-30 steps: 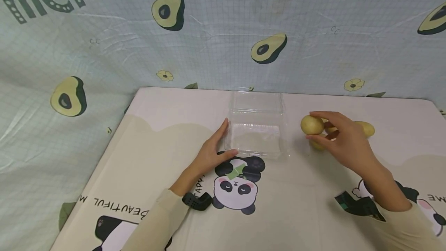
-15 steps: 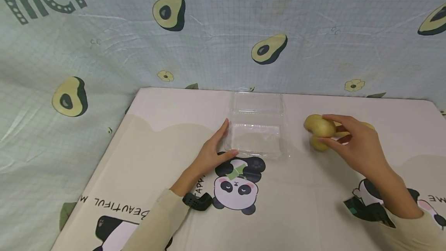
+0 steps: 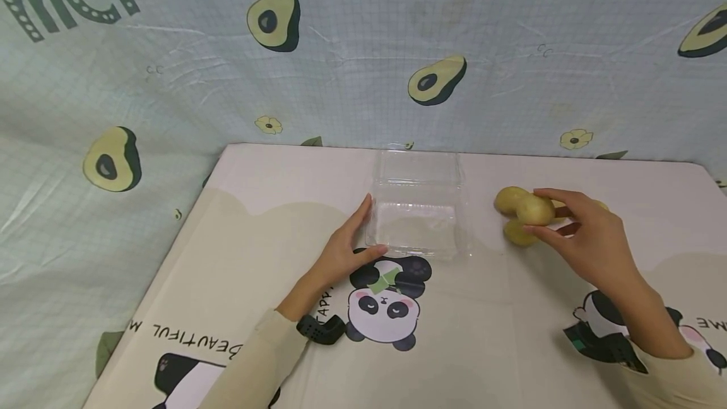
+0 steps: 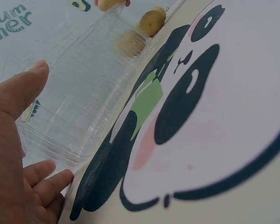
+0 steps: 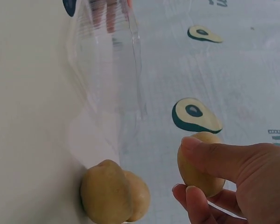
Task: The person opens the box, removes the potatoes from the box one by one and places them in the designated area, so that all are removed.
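My right hand (image 3: 591, 242) pinches a yellow potato (image 3: 536, 210) between thumb and fingertips. In the right wrist view the held potato (image 5: 201, 163) appears raised, apart from two other potatoes. One loose potato (image 3: 508, 199) lies left of it and another potato (image 3: 518, 233) lies nearer to me. Part of a further potato (image 3: 601, 205) shows behind my right hand. My left hand (image 3: 342, 251) rests at the left side of a clear plastic clamshell box (image 3: 417, 229), its thumb and fingers spread. The box stands with its lid (image 3: 417, 166) folded back, and I see nothing inside.
A pale tablecloth (image 3: 454, 333) with panda prints covers the table. Behind the table hangs a light blue sheet (image 3: 352, 36) with avocado prints, close to the box's lid. Black wrist devices sit on my left wrist (image 3: 322, 329) and right wrist (image 3: 608, 346).
My right hand has moved a little to the right with the potato, uncovering the loose potato on the left. My left hand and the box have stayed in place.
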Available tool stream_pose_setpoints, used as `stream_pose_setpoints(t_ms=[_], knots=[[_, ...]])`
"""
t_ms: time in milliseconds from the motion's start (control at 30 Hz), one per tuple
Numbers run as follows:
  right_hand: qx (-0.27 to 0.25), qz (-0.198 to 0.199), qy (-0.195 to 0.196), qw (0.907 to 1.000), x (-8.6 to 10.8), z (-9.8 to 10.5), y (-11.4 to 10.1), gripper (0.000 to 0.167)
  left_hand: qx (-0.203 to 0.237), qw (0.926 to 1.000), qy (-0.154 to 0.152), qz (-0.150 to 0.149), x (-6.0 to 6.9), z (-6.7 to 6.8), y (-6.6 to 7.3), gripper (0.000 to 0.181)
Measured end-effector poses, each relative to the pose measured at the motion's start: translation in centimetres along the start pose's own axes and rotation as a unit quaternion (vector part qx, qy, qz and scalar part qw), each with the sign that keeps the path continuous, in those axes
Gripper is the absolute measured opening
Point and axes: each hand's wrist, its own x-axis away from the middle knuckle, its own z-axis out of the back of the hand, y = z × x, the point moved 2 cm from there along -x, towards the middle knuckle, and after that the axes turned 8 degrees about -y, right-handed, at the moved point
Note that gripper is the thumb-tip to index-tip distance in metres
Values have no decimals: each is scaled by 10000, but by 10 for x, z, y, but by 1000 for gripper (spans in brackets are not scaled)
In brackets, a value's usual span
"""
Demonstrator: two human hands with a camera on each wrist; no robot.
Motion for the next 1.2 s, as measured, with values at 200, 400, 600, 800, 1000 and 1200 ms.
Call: stream_pose_setpoints(t_ms=[200,400,600,800,1000,1200], knots=[[-118,-163,-11,9998,3,1,3,64,18,10000,0,35,1,0,1,99],[-198,-382,-99,9990,8,1,7,62,42,10000,-2,60,2,0,2,99],[-210,-592,-127,9979,11,1,13,62,26,10000,-30,88,2,0,2,98],[-192,-635,-121,9977,14,-1,19,63,30,10000,-29,75,1,0,2,98],[-199,-447,-71,9988,17,-2,24,65,-5,10000,-26,13,1,0,1,99],[-141,-465,-127,9987,20,-2,28,65,20,10000,-25,-50,1,1,2,99]])
